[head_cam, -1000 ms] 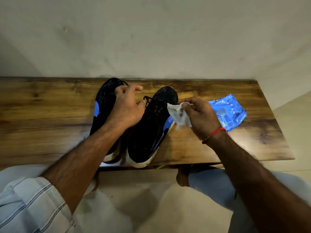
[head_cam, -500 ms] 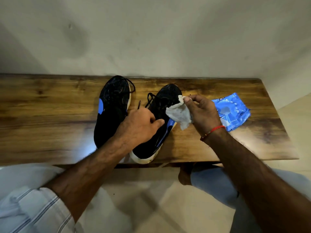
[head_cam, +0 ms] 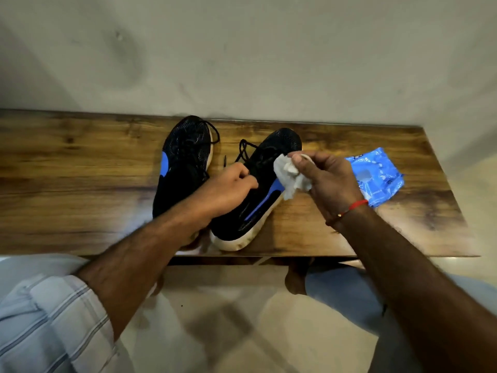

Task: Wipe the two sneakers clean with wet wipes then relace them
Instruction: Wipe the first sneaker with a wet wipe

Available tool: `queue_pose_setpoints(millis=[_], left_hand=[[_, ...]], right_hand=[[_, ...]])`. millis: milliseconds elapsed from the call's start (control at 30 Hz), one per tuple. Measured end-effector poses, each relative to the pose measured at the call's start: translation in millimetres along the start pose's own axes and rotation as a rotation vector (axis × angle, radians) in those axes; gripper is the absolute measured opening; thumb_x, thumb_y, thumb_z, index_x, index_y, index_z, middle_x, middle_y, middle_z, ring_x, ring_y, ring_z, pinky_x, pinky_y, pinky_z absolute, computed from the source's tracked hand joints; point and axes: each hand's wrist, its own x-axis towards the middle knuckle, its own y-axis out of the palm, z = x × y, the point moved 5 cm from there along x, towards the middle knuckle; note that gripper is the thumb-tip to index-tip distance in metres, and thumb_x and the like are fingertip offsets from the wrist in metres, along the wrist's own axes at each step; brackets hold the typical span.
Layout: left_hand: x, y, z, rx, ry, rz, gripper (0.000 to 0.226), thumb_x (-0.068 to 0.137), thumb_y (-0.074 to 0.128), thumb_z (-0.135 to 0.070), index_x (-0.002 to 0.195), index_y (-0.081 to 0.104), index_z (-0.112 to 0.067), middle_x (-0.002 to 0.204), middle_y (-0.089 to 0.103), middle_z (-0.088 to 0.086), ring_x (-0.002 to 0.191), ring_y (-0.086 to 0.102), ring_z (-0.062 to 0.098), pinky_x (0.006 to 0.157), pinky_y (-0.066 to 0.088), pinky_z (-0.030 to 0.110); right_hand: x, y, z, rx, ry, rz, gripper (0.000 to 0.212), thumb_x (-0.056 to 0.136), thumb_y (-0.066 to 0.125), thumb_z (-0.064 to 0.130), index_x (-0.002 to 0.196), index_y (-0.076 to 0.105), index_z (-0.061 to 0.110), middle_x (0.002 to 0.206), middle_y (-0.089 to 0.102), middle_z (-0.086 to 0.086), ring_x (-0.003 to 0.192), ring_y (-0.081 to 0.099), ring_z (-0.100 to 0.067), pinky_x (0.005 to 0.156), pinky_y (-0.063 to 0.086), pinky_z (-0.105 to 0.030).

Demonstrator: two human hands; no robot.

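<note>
Black mesh covers both sneakers, which stand side by side on the wooden surface point(head_cam: 80, 168) with toes toward the wall. Taking the right sneaker point(head_cam: 269, 168) as the landmark: the left sneaker point(head_cam: 183, 162) stands just beside it on its left, a blue patch on its outer side, its laces loose over the toe end. A blue stripe runs along the right sneaker's side above a white sole, and its black laces point(head_cam: 244, 150) loop out loosely toward the left sneaker. The left hand point(head_cam: 228, 189) rests on the middle of the right sneaker, fingers curled in a narrow grip at the lace area; whether it pinches a lace I cannot tell. The right hand point(head_cam: 325, 181) hovers just right of this sneaker, its grip pinching a crumpled white wet wipe point(head_cam: 289, 176) that hangs against the shoe's side. Further right of the sneaker, beyond that hand, a blue wipes packet point(head_cam: 379, 176) lies flat on the surface.
</note>
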Motion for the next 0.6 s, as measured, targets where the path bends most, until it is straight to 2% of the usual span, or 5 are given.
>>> queue_pose_setpoints(millis=[167, 267, 400, 467, 600], left_hand=[[3.7, -4.5, 11.1, -0.439, -0.107, 0.06, 0.016, 0.104, 0.05, -0.031, 0.097, 0.062, -0.025, 0.085, 0.054, -0.004, 0.068, 0.048, 0.011, 0.065, 0.039, 0.029], [0.8, -0.3, 6.3, -0.571, -0.084, 0.149, 0.035, 0.107, 0.041, -0.04, 0.12, 0.066, -0.02, 0.09, 0.068, -0.001, 0.063, 0.053, 0.009, 0.059, 0.045, 0.025], [11.6, -13.3, 13.3, -0.634, -0.071, 0.093, 0.07, 0.1, 0.038, -0.065, 0.143, 0.054, -0.012, 0.132, 0.065, 0.014, 0.094, 0.066, 0.015, 0.088, 0.047, 0.034], [16.8, -19.1, 17.0, -0.613, -0.059, 0.083, 0.088, 0.092, 0.036, -0.076, 0.15, 0.044, -0.011, 0.144, 0.053, 0.019, 0.102, 0.067, 0.011, 0.096, 0.045, 0.037], [17.2, -17.0, 15.4, -0.567, -0.009, 0.217, 0.112, 0.073, 0.035, -0.095, 0.152, 0.041, -0.017, 0.132, 0.064, 0.008, 0.103, 0.066, 0.023, 0.099, 0.046, 0.047]], right_hand=[[-27.1, 26.0, 16.0, -0.685, -0.526, 0.081, 0.026, 0.099, 0.053, 0.019, 0.116, 0.07, 0.01, 0.112, 0.073, -0.002, 0.107, 0.059, 0.001, 0.099, 0.044, -0.026], [-51.5, 52.1, 4.5, -0.858, -0.713, 0.248, 0.037, 0.099, 0.05, 0.008, 0.134, 0.057, -0.001, 0.141, 0.055, -0.014, 0.137, 0.045, -0.016, 0.117, 0.03, -0.041], [-82.4, 66.7, 7.7, -0.973, -1.025, 0.425, 0.037, 0.098, 0.051, 0.004, 0.134, 0.056, -0.005, 0.145, 0.05, -0.02, 0.139, 0.044, -0.028, 0.114, 0.036, -0.047], [-89.2, 69.7, 10.0, -1.033, -1.094, 0.487, 0.037, 0.101, 0.049, 0.009, 0.136, 0.054, -0.004, 0.148, 0.047, -0.018, 0.142, 0.04, -0.026, 0.115, 0.036, -0.047], [-54.0, 53.2, 16.8, -1.096, -0.976, 0.433, 0.042, 0.104, 0.043, 0.012, 0.143, 0.046, -0.003, 0.153, 0.041, -0.016, 0.145, 0.036, -0.025, 0.114, 0.034, -0.053]])
